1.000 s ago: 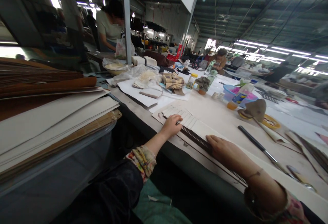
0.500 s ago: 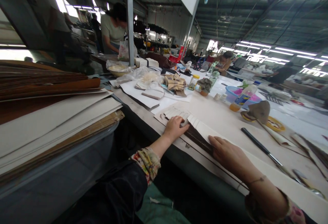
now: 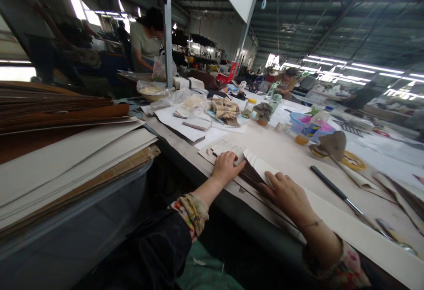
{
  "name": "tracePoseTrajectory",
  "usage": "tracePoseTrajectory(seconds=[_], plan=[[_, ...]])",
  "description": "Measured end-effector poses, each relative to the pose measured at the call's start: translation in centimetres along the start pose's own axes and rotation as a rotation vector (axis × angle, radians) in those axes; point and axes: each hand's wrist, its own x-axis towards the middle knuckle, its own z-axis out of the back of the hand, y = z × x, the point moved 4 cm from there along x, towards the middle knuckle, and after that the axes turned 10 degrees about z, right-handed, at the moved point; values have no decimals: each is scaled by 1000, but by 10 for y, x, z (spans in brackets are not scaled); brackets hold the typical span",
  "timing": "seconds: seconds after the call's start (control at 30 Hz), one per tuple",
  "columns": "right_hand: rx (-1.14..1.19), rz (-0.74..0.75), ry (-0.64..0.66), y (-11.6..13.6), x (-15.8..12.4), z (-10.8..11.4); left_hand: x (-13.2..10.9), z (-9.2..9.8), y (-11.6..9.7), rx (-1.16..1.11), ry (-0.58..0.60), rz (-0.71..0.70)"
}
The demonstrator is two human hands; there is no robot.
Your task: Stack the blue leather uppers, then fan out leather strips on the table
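Observation:
A stack of long sheets [image 3: 319,204], white on top and dark brown at the edges, lies along the front of the table. My left hand [image 3: 227,167] has its fingers curled over the far end of the stack, thumb pointing right against the brown edges. Farther along the near edge, my right hand [image 3: 287,195] grips the sheets, with fingers on the white top and the thumb at the brown side. Between my hands the layers fan apart slightly. Palms hide part of the stack.
At left, a grey bin [image 3: 109,210] carries piled brown and white sheets [image 3: 73,162]. A black-handled tool [image 3: 331,184] rests right of my hands. Beyond are a bottle [image 3: 313,126], a blue basin [image 3: 296,124], folded gloves [image 3: 225,108] and a jar [image 3: 248,108]. Other people work farther back.
My right hand has slid a little left along the stack toward my left hand. My left hand has barely moved. The view has shifted slightly.

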Motion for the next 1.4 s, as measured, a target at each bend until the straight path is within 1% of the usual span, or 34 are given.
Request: tracePoseTrajectory(seconds=[0.2, 0.33, 0.43, 0.5, 0.63, 0.67, 0.7, 0.8, 0.93, 1.13, 1.3, 1.4], plan=[[2, -167, 61, 6, 18, 4, 0, -3, 1, 27, 14, -17], [15, -172, 92, 10, 23, 4, -2, -3, -2, 63, 4, -5], [23, -140, 93, 9, 18, 5, -2, -2, -4, 65, 3, -7], [46, -99, 71, 7, 12, 6, 1, -2, -1, 53, 20, -17], [150, 68, -23, 3, -4, 3, 7, -1, 11, -21, 140, -70], [169, 103, -44, 2, -7, 0, 8, -1, 15, -35, 151, -76], [179, 124, -61, 2, -10, -2, 8, 1, 19, -39, 144, -72], [176, 163, -83, 0, -12, -12, 6, 4, 27, -14, 72, -26], [138, 228, -73, 1, -8, -17, 3, 5, 26, -15, 75, -18], [115, 252, -71, 1, 1, -15, 4, 7, 25, -27, 92, 1], [135, 260, -55, 0, 4, -14, 11, 4, 33, -123, 183, 6], [141, 256, -46, -1, 4, -15, 14, 3, 37, -156, 205, 19]])
